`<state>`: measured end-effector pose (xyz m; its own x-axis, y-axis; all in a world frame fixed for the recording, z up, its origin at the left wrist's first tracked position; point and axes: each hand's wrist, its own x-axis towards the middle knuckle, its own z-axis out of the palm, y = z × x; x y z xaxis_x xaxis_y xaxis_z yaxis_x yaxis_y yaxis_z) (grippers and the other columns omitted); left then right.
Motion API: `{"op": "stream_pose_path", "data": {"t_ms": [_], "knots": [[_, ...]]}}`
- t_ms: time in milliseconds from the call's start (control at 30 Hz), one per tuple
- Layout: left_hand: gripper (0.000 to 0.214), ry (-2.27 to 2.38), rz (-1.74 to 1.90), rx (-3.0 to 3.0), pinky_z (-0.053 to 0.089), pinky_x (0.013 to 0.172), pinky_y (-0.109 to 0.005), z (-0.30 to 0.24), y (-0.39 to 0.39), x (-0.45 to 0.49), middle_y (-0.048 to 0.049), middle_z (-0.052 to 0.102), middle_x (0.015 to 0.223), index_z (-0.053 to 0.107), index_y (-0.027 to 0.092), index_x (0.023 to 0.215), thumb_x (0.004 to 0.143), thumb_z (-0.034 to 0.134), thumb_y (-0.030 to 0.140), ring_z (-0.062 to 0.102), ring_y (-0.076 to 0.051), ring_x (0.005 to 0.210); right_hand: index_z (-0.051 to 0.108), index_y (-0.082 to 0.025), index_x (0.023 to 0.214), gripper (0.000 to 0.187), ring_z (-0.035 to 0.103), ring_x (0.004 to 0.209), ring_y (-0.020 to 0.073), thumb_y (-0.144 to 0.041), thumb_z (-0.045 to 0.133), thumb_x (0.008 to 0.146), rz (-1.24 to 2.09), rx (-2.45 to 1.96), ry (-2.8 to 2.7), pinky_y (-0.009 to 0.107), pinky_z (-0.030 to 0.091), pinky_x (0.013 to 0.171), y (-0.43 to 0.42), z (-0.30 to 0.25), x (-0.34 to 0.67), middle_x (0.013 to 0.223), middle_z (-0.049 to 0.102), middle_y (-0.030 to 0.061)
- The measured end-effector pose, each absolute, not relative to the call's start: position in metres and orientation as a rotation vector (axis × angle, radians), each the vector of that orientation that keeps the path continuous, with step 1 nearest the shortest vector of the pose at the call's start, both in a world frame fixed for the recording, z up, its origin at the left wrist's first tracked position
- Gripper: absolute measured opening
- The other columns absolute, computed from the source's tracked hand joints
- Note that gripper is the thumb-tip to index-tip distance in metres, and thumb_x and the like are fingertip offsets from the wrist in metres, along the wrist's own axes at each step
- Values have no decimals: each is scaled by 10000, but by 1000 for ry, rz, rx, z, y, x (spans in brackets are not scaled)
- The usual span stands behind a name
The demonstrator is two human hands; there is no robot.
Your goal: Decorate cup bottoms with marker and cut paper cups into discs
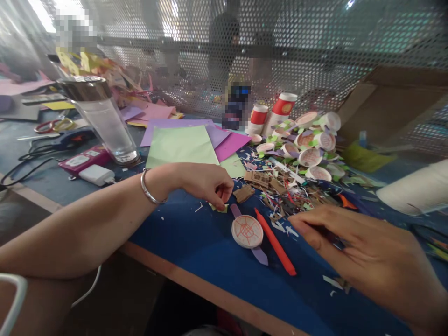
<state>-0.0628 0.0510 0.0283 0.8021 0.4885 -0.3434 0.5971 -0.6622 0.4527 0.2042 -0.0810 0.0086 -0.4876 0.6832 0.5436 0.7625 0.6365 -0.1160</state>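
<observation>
My left hand, with a silver bangle at its wrist, has its fingers curled in a pinch at a small pale green paper scrap on the blue table. Just right of it lies a paper watch: a round white disc drawn with red lines, on a purple paper strap. Beside the watch rests a red marker. At the right, my right hand hovers with thumb and forefinger pressed together near white scraps; what they hold, if anything, is hidden.
Cut paper watches pile up behind cardboard and paper scraps. Two red-and-white paper cups stand behind. Green paper, a glass bottle, scissors and a white charger lie or stand leftward. A white roll is rightward.
</observation>
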Motion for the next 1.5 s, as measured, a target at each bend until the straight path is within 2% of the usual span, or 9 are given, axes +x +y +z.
{"op": "stream_pose_path", "data": {"t_ms": [100,267,467,700,867,1000,1067,1233,1500], "knots": [[68,792,-261,2443,408,628,-196,30,49,-63,0,687,775,686,164,834,850,675,229,596,-106,698,695,-246,955,110,743,771,144,-246,588,980,-290,-1214,-2222,250,550,734,-79,12,212,907,790,1],[197,788,-259,2495,415,667,-208,33,47,-62,-26,709,899,697,167,980,818,701,279,601,-131,780,733,-222,932,116,723,692,130,-259,627,960,-484,-1351,-2115,228,540,698,-76,19,222,860,796,2],[96,847,-234,2435,402,637,-221,30,56,-70,-17,702,812,672,163,890,836,600,197,609,-124,709,763,-216,947,225,736,726,141,-344,585,994,-581,-1541,-1958,245,532,697,-77,23,225,847,804,20],[211,921,-164,2483,396,635,-230,28,61,-73,-14,704,836,658,177,985,827,663,316,610,-142,740,757,-195,925,214,750,766,153,-324,597,985,-595,-1410,-1969,248,534,699,-72,20,230,855,806,33],[146,1048,-30,2602,362,640,-242,39,60,-78,-11,686,819,673,177,910,829,648,296,587,-135,719,767,-216,919,248,735,722,144,-362,580,991,-571,-1470,-1963,248,524,672,-75,21,226,835,802,12],[277,908,-309,2457,359,597,-229,42,60,-87,13,683,760,672,193,902,766,749,422,587,-130,674,770,-247,904,254,700,644,138,-379,571,990,-538,-1513,-1969,258,511,638,-77,22,223,820,796,7],[284,893,-321,2457,355,578,-224,39,61,-88,15,681,755,656,188,872,742,775,411,578,-126,662,774,-251,909,277,670,596,130,-405,561,994,-546,-1542,-1962,262,504,631,-77,21,223,812,791,12],[139,923,-162,2495,365,606,-225,40,65,-88,8,668,730,662,172,859,840,668,310,574,-122,665,773,-243,912,256,641,562,123,-393,578,981,-557,-1493,-1991,256,484,600,-75,18,227,793,785,11],[197,949,-120,2495,368,637,-243,29,66,-77,-5,675,749,661,172,907,835,691,352,579,-135,696,754,-234,906,196,660,574,129,-332,598,971,-552,-1403,-2038,247,508,620,-71,16,228,789,786,1]]}}
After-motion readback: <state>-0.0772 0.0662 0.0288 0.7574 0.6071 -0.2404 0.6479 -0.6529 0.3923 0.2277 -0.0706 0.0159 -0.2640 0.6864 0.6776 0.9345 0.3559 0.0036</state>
